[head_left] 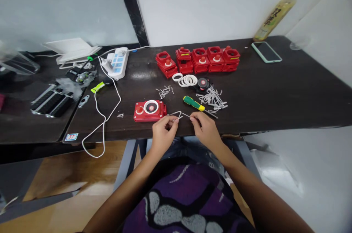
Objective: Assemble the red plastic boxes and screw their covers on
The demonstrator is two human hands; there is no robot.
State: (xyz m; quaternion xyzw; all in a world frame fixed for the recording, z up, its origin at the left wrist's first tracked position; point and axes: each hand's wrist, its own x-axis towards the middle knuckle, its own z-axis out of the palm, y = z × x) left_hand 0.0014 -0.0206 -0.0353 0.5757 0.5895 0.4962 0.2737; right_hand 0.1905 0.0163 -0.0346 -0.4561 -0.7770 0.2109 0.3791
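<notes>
Thin bent silver wire (178, 115) pinched between both hands, left hand (164, 134) and right hand (205, 130) closed on it, just right of red plastic push-button box (150, 111); no legible labels.

The left hand (164, 134) and the right hand (205, 130) cover parts of the thin bent wire (176, 115), so its ends are hard to see. The tiny metal screws (164, 92) are too small to count. The clear plastic thing (16, 63) is cut off by the left edge. The bottle (275, 14) is blurry, and nobody could read its writing. The purple shirt (184, 203) is cut off at the bottom.
</notes>
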